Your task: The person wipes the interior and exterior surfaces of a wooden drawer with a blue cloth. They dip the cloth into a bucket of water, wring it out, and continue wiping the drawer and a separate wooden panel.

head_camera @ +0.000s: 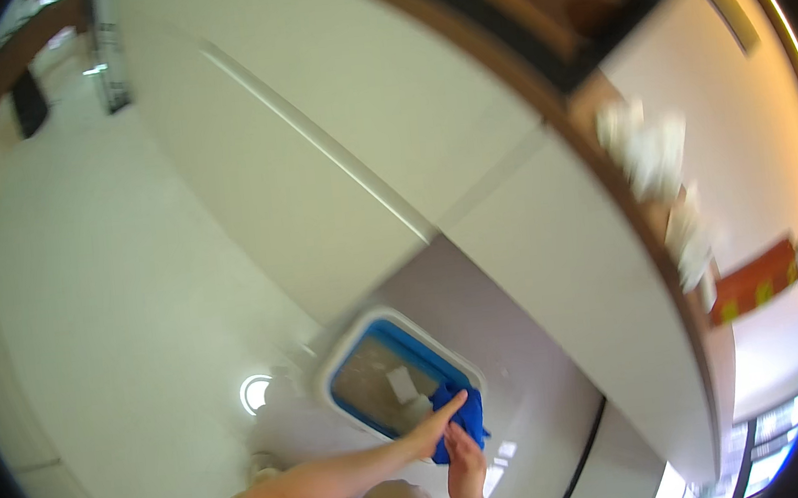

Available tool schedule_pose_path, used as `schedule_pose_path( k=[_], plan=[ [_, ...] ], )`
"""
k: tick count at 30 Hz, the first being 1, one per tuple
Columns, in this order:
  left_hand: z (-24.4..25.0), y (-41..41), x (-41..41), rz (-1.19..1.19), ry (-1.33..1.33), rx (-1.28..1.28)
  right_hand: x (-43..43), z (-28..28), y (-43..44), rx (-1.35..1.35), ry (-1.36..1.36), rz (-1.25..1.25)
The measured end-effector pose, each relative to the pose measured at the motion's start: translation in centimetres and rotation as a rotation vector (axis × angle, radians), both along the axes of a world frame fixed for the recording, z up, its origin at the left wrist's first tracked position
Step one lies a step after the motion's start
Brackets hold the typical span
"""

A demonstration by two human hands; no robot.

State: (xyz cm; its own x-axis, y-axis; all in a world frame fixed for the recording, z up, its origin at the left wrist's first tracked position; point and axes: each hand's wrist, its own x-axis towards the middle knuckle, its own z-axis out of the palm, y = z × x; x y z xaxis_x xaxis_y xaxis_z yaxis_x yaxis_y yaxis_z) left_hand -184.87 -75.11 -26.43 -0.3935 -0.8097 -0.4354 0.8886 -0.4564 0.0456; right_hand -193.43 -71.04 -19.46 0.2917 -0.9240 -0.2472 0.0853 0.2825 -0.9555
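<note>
A bunched blue cloth (467, 417) is between my two hands at the near right corner of a basin. My left hand (434, 429) reaches in from the left and presses on the cloth with its fingers extended. From below, my right hand (464, 459) has its fingers curled against the same cloth. The basin (389, 314) has a white rim and blue inner walls, and holds murky liquid. A white rectangular piece (402, 384) shows inside it, with another pale, blurred item beside the cloth.
Pale cabinet fronts (328, 112) rise beyond the basin, with a brown countertop edge (625, 198) above. White bundles (649, 153) and an orange-red package (755, 283) sit on the counter. Glossy pale floor (120, 276) stretches left; a shoe (265, 465) shows near my knees.
</note>
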Motion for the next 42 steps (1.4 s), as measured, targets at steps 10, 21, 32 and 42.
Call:
schedule_pose_path(
  k=[10, 21, 32, 42],
  plan=[
    [35.5, 28.7, 14.3, 0.958, 0.128, 0.315, 14.6, 39.4, 14.9, -0.212, 0.459, 1.072],
    [61.9, 45.6, 33.8, 1.433, -0.491, 0.251, 36.0, 53.0, 25.2, -0.245, -0.031, 1.383],
    [69.6, 45.2, 50.4, 0.924, -1.492, 0.168, 57.6, 54.2, 23.2, 0.899, -0.584, 1.208],
    [63.7, 40.3, 72.0, 1.278, -0.854, 0.028, 82.8, 57.6, 21.3, 0.399, -0.189, 1.528]
  ],
)
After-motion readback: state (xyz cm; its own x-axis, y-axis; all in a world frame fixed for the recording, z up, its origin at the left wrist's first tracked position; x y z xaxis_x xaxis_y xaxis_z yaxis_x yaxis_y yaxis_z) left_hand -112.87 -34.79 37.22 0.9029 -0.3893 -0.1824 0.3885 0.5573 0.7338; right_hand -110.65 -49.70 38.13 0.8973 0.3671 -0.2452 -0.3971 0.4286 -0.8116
